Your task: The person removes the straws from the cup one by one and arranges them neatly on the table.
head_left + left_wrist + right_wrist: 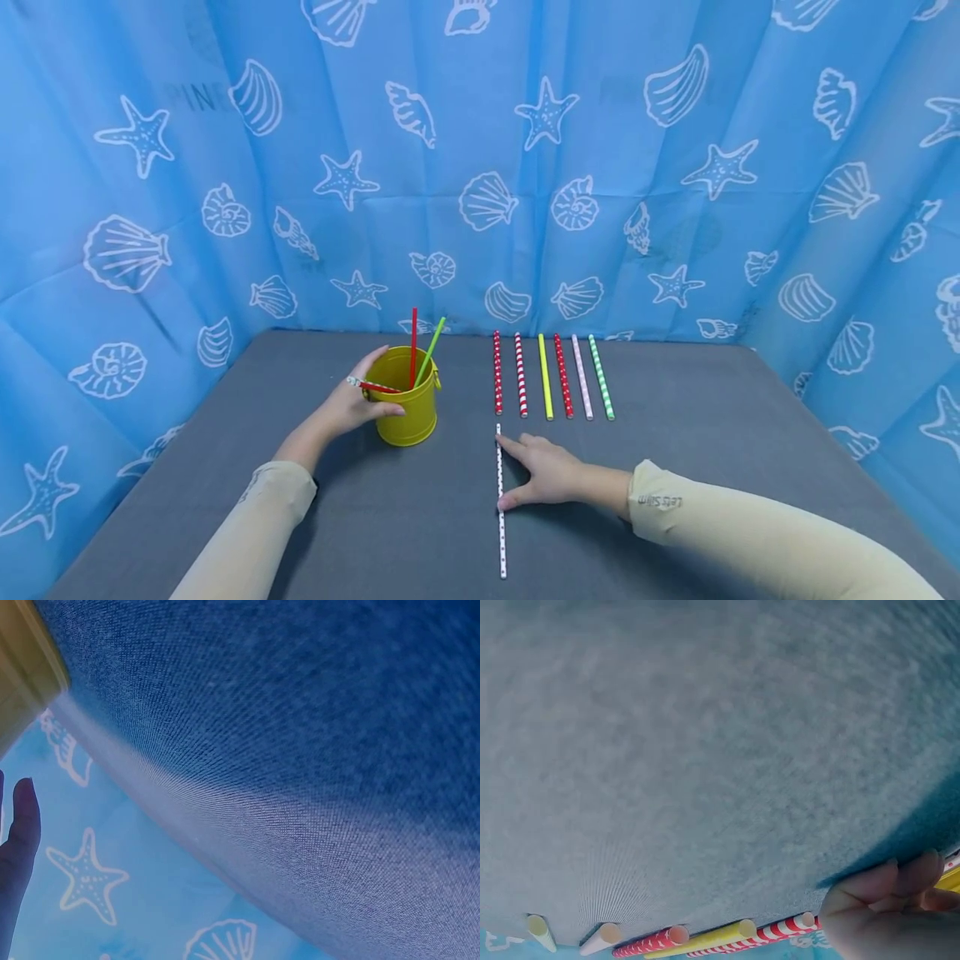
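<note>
My left hand [351, 400] grips the side of a yellow bucket [408, 425], thumb on the near side and fingers toward the back. A red straw [413, 342] and a green straw [431, 350] stand in the bucket. Another patterned straw [382, 387] leans low over the rim beside the left hand. On the table, my right hand [551, 471] touches a white dotted straw [502, 542] with spread forefinger and thumb. In the right wrist view, part of the right hand [889, 911] shows at the lower right.
Behind the right hand, several paper straws lie in a row, among them a red-striped straw [521, 375], a yellow straw [545, 375] and a green-striped straw [601, 375]. A grey cloth covers the table [697, 433]. A blue shell-print curtain [525, 167] hangs behind.
</note>
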`<state>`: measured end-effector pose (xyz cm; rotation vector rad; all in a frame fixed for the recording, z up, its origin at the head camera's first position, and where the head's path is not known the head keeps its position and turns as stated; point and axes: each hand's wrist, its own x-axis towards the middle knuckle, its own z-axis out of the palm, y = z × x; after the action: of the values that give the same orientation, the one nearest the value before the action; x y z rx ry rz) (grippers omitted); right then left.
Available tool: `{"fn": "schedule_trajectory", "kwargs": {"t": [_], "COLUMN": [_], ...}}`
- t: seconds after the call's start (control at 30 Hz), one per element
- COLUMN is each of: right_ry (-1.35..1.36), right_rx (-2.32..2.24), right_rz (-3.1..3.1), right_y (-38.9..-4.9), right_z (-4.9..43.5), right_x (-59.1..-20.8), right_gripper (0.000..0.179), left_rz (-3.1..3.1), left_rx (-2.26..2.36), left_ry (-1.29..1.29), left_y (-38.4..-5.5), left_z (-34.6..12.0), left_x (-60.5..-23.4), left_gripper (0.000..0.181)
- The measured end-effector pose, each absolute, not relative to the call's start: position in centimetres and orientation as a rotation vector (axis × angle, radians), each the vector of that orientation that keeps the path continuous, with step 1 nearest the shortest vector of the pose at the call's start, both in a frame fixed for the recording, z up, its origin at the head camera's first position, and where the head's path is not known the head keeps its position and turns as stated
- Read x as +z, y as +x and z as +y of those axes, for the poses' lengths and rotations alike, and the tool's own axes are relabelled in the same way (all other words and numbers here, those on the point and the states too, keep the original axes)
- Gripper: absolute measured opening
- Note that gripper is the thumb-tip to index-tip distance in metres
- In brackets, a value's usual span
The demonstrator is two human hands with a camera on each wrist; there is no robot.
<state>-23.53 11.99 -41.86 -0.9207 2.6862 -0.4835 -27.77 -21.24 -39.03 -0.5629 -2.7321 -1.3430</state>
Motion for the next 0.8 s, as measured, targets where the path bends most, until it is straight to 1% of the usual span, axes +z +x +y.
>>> {"fn": "schedule_trajectory", "kwargs": {"t": [0.47, 0.8], "right_ry": [-0.901, -0.803], "right_rx": [-0.469, -0.885], "right_rz": [2.679, 2.47], "right_y": [-23.6, -24.4], "right_z": [11.7, 12.0], "right_x": [-41.9, -40.1], "right_gripper": [0.095, 0.09], "left_rz": [-2.742, -2.745], "left_rx": [-1.332, -1.327], "left_ry": [-0.545, -0.559], "left_y": [-27.6, -27.7], "left_z": [-21.4, -21.2], "left_x": [-39.1, -39.1], "left_gripper": [0.096, 0.097]}}
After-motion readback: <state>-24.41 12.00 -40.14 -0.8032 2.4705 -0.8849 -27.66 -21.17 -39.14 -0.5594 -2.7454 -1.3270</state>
